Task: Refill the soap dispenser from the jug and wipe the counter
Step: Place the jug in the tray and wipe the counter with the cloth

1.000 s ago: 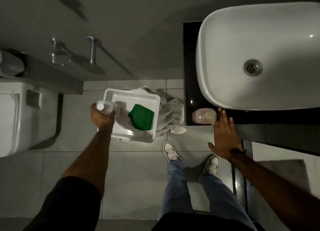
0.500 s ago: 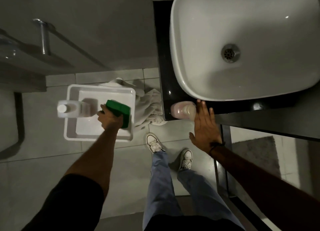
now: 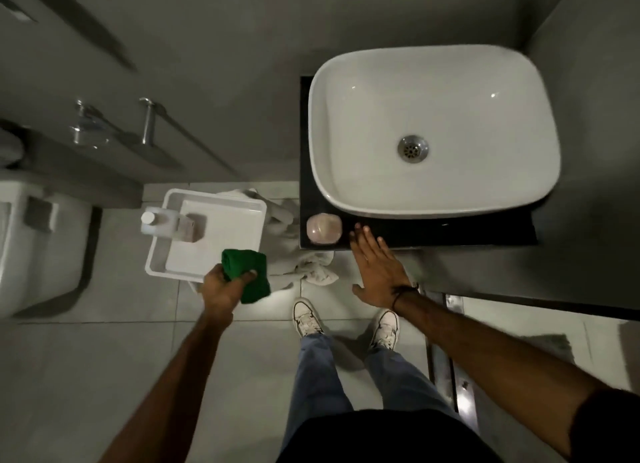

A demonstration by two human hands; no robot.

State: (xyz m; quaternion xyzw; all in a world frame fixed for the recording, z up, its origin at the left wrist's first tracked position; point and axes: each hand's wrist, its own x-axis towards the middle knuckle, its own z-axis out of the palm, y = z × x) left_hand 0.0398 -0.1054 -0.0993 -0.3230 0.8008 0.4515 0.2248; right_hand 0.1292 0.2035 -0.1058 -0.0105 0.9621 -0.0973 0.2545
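Grey-tiled bathroom floor (image 3: 114,351), seen from above. Black counter (image 3: 450,232) carries white basin (image 3: 433,130) and pinkish soap dispenser (image 3: 324,229) at front-left corner. Clear, white-capped jug (image 3: 162,223) stands in white tray (image 3: 242,208). Left hand (image 3: 223,286) grips folded green cloth (image 3: 247,272) over tray edge. Right hand (image 3: 375,272) flat, fingers spread, fingertips on counter edge beside dispenser.

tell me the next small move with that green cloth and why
Probably carry the green cloth, gripped in the left hand, over to the black counter and start wiping. The jug already stands in the white tray, and the right hand rests flat at the counter's edge beside the soap dispenser.
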